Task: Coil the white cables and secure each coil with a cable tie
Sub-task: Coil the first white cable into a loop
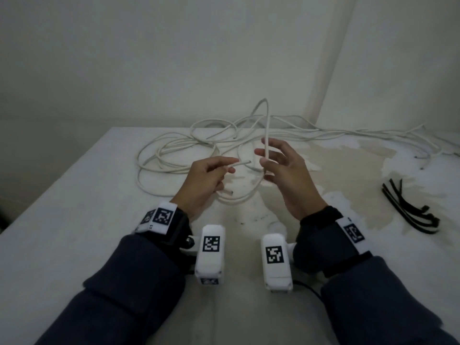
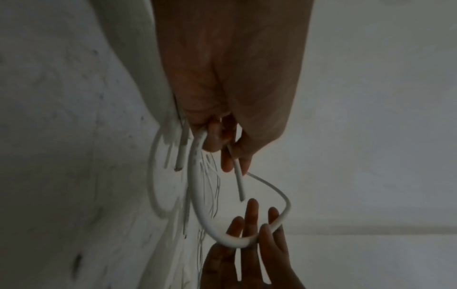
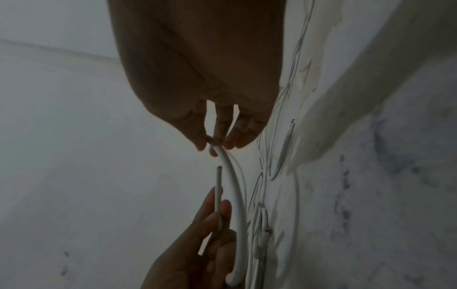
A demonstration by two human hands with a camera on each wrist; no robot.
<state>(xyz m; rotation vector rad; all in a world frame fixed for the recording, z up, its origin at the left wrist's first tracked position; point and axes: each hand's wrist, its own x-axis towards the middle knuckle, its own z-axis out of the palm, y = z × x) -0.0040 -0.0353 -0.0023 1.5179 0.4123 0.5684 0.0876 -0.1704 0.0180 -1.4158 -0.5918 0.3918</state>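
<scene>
Above the table (image 1: 74, 220), white cable (image 1: 267, 135) in both hands' grip

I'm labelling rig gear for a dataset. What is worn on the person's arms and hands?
Both hands, left hand and right hand, are bare. Dark navy sleeves cover both forearms. Black wrist straps carry white tags with black square markers, and a white marker-printed camera box sits inside each wrist.

Loose white cables (image 1: 199, 145) sprawl across the table's (image 1: 74, 220) far half. Black cable ties (image 1: 408, 207) lie apart at right; bare surface lies between them.
</scene>
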